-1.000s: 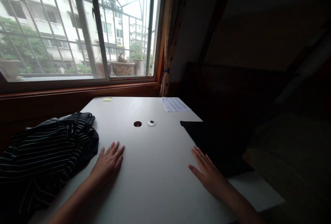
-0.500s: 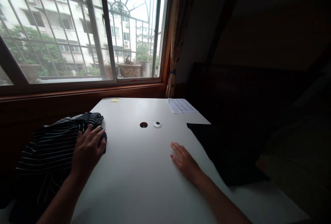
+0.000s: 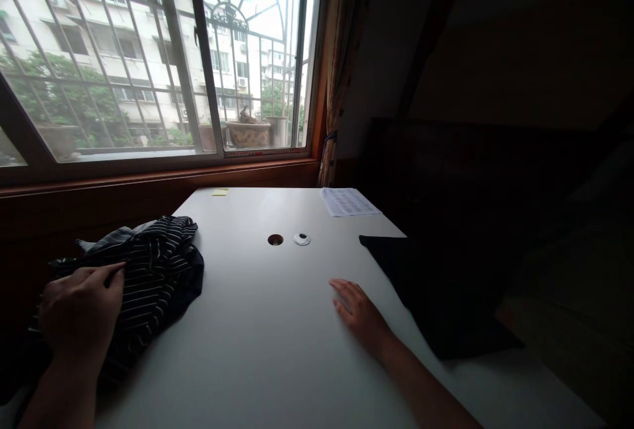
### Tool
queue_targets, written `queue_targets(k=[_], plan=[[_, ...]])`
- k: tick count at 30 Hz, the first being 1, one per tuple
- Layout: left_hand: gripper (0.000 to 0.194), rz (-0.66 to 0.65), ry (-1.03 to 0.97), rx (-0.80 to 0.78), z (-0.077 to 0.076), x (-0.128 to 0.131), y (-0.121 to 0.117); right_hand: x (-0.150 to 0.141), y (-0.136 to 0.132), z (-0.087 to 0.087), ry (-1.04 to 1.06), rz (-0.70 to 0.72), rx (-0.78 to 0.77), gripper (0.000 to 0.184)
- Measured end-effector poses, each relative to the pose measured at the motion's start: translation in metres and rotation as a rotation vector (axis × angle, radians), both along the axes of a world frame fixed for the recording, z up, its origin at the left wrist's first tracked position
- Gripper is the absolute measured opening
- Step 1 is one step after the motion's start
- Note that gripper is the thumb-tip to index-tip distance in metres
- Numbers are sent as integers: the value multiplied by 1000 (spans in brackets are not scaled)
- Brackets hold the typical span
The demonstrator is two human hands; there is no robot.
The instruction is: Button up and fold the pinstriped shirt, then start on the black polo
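So the striped shirt (image 3: 153,277), black with thin white lines, is bunched up in a messy heap at the left side of the white bench (image 3: 257,323), with some plain dark cloth (image 3: 194,284) poking out along its right edge. The heap runs roughly from near left to far right, and most of the stripes you can see lie to the right of the left hand (image 3: 82,303), some a bit farther off too. That hand is easily the closer one, right over the heap's left part. Its fingers are bent with the thumb and index tips close together, but honestly I can't tell if there's fabric pinched between them or if they're just resting on it. The right hand (image 3: 359,317) is well apart, out on the right half of the bench, palm down, fingers loosely stretched and nothing in them. Just right of that there's a black cloth (image 3: 426,290) lying along the right edge. Farther back are a round hole (image 3: 275,239) in the bench top and, just right of it, a small white cap (image 3: 302,239). Far left corner has a yellow note (image 3: 220,192), no writing I can make out. Far right there's a paper sheet (image 3: 349,202) with rows of print, way too small to read. No brands or labels readable anywhere.
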State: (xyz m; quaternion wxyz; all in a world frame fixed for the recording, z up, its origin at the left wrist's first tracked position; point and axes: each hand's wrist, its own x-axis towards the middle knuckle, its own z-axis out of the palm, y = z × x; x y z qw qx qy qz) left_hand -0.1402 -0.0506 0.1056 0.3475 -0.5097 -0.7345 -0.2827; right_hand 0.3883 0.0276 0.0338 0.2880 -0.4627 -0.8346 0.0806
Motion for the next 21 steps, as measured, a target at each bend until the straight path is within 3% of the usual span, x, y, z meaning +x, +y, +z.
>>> queue_targets(k=[6, 10, 21], plan=[[32, -73, 136, 101, 5, 17, 9, 2, 0, 0, 19, 6, 5, 37], [28, -218, 113, 66, -2, 49, 21, 2, 2, -3, 25, 18, 14, 37], [24, -1084, -232, -311, -34, 178, 24, 1, -1, 2, 50, 63, 48, 36]])
